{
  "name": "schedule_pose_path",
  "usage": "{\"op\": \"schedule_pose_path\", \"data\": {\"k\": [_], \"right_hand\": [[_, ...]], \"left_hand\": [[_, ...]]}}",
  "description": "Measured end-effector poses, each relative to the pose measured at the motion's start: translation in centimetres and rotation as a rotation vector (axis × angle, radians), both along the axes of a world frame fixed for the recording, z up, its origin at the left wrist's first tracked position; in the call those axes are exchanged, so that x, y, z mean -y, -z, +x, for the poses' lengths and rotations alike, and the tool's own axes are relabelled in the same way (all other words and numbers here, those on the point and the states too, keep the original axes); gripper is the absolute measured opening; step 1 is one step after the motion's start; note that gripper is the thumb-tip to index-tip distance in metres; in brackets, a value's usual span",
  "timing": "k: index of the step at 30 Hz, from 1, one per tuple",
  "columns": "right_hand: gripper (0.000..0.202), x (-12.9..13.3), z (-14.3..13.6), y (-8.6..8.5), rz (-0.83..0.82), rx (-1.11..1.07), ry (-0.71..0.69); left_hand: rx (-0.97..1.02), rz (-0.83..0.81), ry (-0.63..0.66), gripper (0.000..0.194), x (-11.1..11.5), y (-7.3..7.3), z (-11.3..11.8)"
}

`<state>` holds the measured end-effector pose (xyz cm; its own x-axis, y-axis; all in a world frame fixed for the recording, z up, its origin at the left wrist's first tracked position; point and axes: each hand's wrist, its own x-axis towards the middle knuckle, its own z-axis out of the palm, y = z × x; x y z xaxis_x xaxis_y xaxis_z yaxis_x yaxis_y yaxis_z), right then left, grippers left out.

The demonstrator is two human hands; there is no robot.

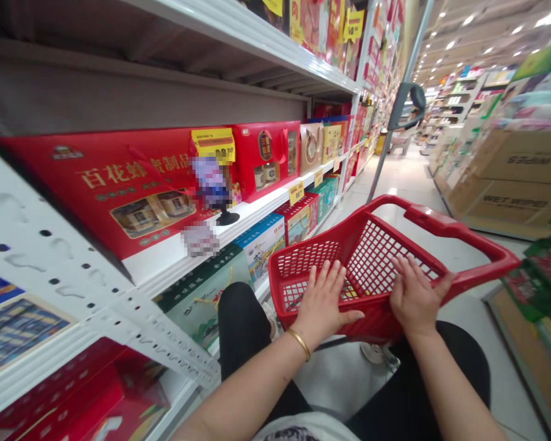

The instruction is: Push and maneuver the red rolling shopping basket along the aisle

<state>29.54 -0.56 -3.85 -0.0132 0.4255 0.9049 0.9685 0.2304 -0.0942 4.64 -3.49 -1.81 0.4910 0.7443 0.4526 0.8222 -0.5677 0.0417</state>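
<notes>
My left hand (320, 303), with a gold bangle at its wrist, lies over the near left edge of a red shopping basket (371, 324). Its fingers are spread over the basket's opening and hold nothing. My right hand (416, 297) rests at the basket's near right edge, fingers extended and nothing in the hand. The basket has lattice walls and a red handle (459, 236) that stretches to the right. What lies inside is mostly hidden; a bit of yellow shows between the hands.
Shelves with a white edge (252, 211) run along the left, holding red gift boxes (266, 153) and yellow price tags (296, 193). A grey pole (386, 153) rises behind the basket. Stacked cartons (509, 177) stand at the right of the aisle.
</notes>
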Motion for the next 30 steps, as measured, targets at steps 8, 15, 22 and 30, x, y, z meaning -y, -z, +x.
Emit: {"op": "schedule_pose_path", "data": {"k": [8,15,22,30], "right_hand": [[0.052,1.9,-7.7,1.7,-0.172,0.181,-0.305],[0.05,0.3,1.0,-0.6,-0.068,0.023,-0.006],[0.054,1.2,-3.7,1.2,-0.153,0.058,-0.171],[0.058,1.2,-2.2,0.1,-0.154,0.154,-0.194]], "left_hand": [[0.028,0.021,-0.004,0.095,-0.8,0.9,0.1],[0.03,0.035,0.007,0.097,-0.7,0.8,0.0],[0.015,0.061,0.009,0.096,-1.0,1.1,0.2],[-0.017,0.081,0.013,0.098,-1.4,1.1,-0.3]]}}
